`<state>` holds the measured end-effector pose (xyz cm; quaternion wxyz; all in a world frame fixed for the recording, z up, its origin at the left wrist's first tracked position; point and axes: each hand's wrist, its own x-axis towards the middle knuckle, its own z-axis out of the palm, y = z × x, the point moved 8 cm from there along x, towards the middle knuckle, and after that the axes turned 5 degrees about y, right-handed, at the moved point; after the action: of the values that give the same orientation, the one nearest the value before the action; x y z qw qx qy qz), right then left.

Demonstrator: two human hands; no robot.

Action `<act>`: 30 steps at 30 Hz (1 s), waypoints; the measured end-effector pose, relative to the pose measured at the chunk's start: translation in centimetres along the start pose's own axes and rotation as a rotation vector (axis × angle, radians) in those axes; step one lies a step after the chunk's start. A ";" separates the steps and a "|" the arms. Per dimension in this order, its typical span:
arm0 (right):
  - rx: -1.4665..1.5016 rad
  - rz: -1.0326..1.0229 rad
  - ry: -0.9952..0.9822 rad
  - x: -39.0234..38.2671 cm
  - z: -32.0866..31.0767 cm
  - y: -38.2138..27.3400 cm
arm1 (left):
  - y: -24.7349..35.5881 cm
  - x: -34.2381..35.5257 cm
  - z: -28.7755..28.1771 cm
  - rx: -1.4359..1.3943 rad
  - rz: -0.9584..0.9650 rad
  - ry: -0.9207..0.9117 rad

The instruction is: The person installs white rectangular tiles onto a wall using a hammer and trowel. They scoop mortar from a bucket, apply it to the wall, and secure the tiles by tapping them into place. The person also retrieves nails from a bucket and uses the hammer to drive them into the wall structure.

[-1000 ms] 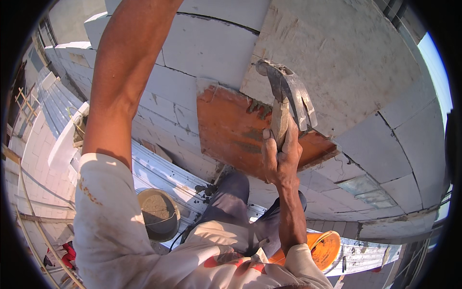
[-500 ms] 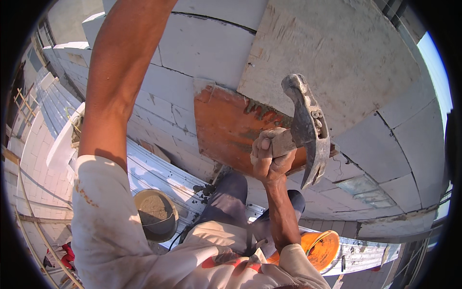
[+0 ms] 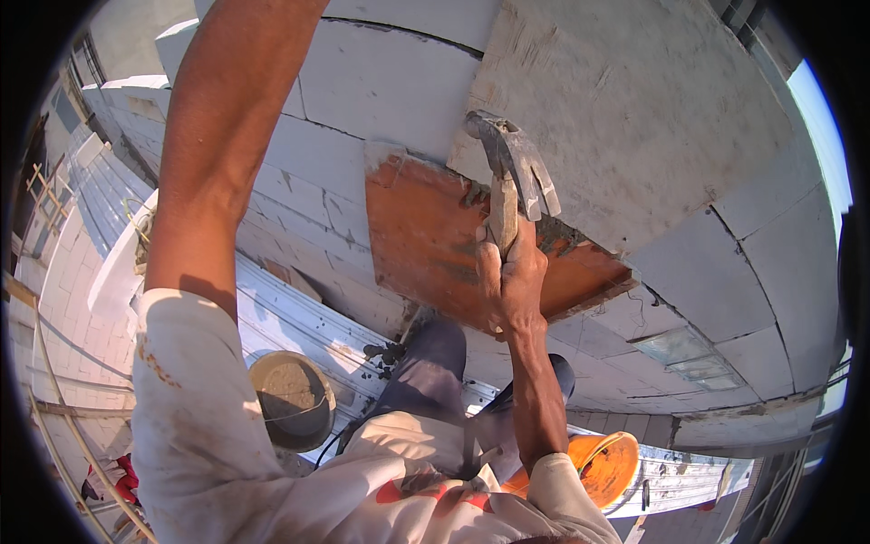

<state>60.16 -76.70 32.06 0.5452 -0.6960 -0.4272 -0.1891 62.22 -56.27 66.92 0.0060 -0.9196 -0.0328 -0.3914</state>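
Note:
My right hand (image 3: 517, 272) is closed round the wooden handle of a claw hammer (image 3: 518, 159). The metal head points up, with its split claw toward the right. Behind the hammer, an orange board (image 3: 412, 240) lies against the white block wall, mortar smeared along its upper edge. Just above that edge is a large grey, weathered sheet (image 3: 625, 118), also flat on the wall. My left arm (image 3: 222, 145) reaches up past the top of the picture, so my left hand is out of sight.
A bucket of grey mortar (image 3: 290, 390) stands on corrugated metal sheeting (image 3: 294, 313) at my left. By my right side is an orange bucket (image 3: 609, 471). White blocks (image 3: 372, 82) form the wall ahead. Bamboo poles (image 3: 77, 444) cross at far left.
My right hand has swung the hammer up and to the left, turning its head away from me. The left arm is nearly still.

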 end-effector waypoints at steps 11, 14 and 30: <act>-0.036 0.070 -0.051 -0.3 -0.2 -0.5 | 0.1 0.0 -0.4 -0.023 -0.017 -0.015; -0.058 0.063 -0.048 0.1 -1.0 0.3 | 1.3 1.0 0.1 -0.057 -0.013 -0.025; 0.224 0.322 -0.194 -17.2 -2.0 -0.8 | 2.4 -3.7 -4.9 0.198 0.219 0.585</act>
<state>50.23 -85.15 20.66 0.5987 -0.7053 -0.3792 0.0167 56.30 -59.01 67.67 0.1464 -0.7613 0.0315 -0.6308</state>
